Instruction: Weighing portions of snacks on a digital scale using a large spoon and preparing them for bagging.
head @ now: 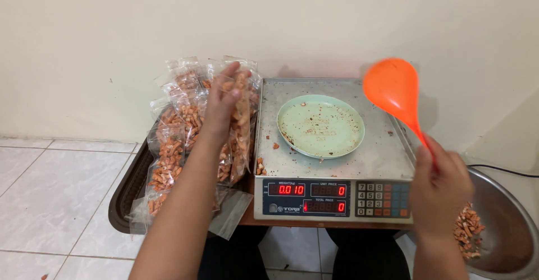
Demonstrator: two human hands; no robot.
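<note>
Fingers [224, 86] on snack bag [240, 124]; right hand [439, 187] grips orange ladle [394, 92].

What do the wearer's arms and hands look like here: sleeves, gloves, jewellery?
Both forearms are bare as far as the frame shows, with no sleeve edge in view. The left hand and right hand wear no gloves. No watch, bracelet or ring is visible on either, though only the backs of the hands show. No marks or bandages can be made out.

Both hands [224, 97] [441, 182] outstretched, fingers closed
</note>
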